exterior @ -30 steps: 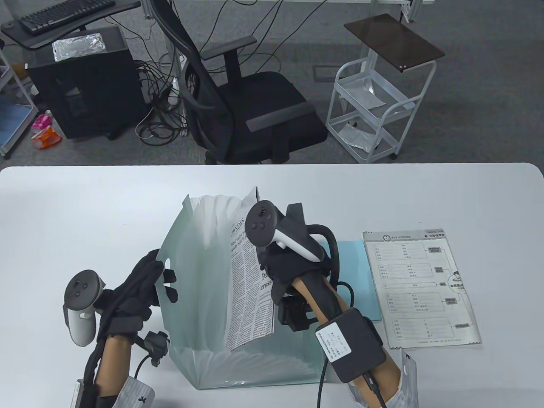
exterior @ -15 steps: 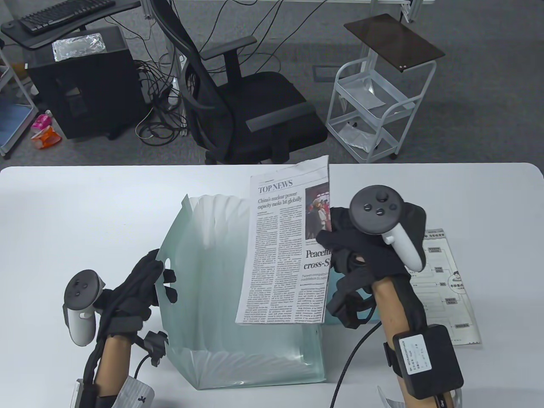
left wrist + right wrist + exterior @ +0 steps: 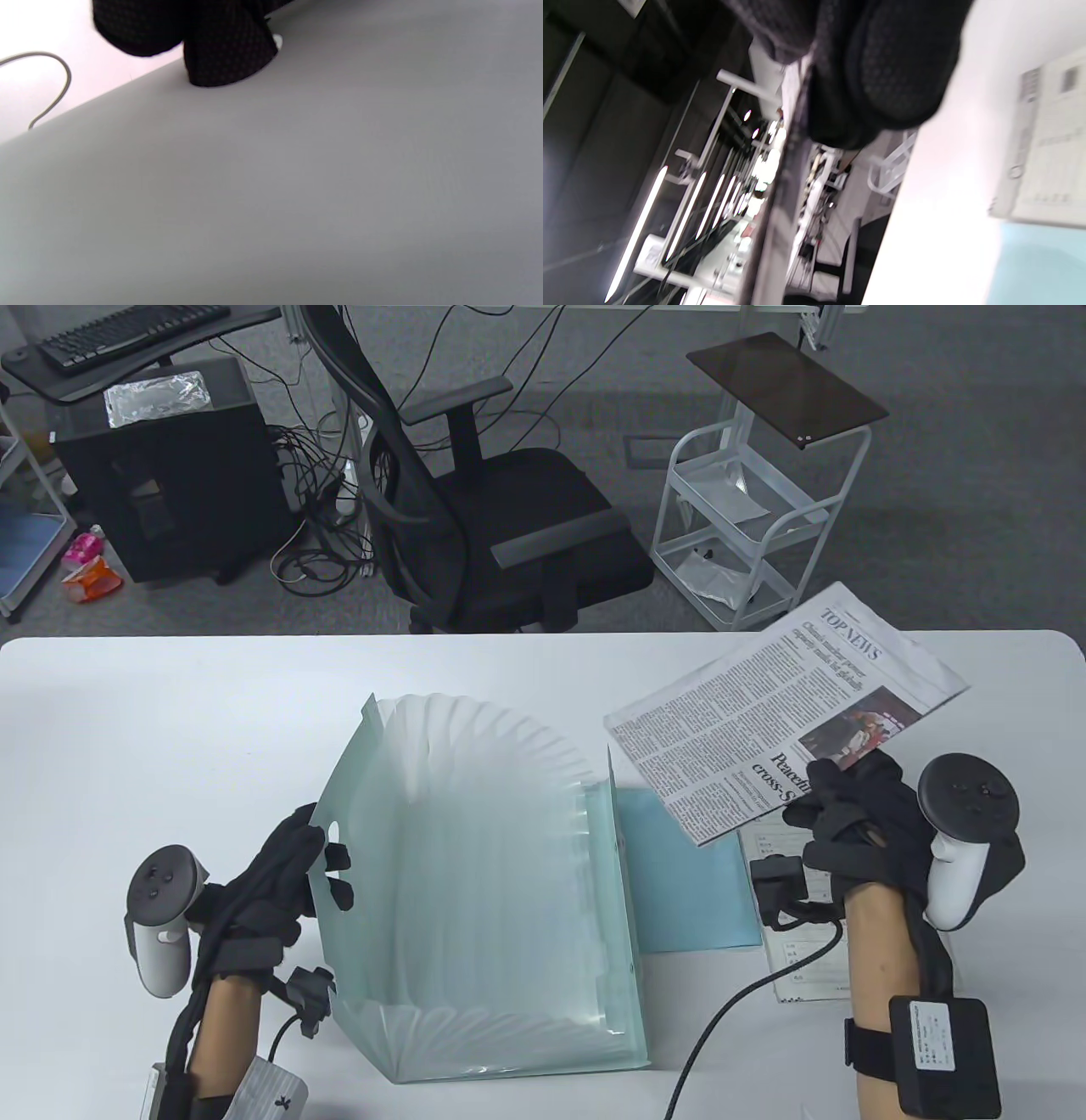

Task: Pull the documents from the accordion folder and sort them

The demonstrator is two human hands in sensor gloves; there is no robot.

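Observation:
A pale green accordion folder (image 3: 475, 891) stands fanned open on the white table (image 3: 170, 712). My left hand (image 3: 293, 869) grips its left cover by the cut-out handle; in the left wrist view a gloved fingertip (image 3: 229, 55) presses on the grey cover (image 3: 297, 190). My right hand (image 3: 844, 814) pinches a newspaper page (image 3: 785, 721) by its lower edge and holds it in the air, right of the folder. A blue sheet (image 3: 691, 874) and a printed form (image 3: 793, 967) lie flat below it; both also show in the right wrist view, the form (image 3: 1043, 148) above the blue sheet (image 3: 1043, 267).
A black office chair (image 3: 501, 517) and a white wire cart (image 3: 755, 526) stand behind the table's far edge. A black cable (image 3: 738, 1010) trails from my right wrist across the table.
My right hand has drawn the newspaper page up out of the folder and swung it to the right, over the blue sheet and form. My left hand has stayed on the folder cover.

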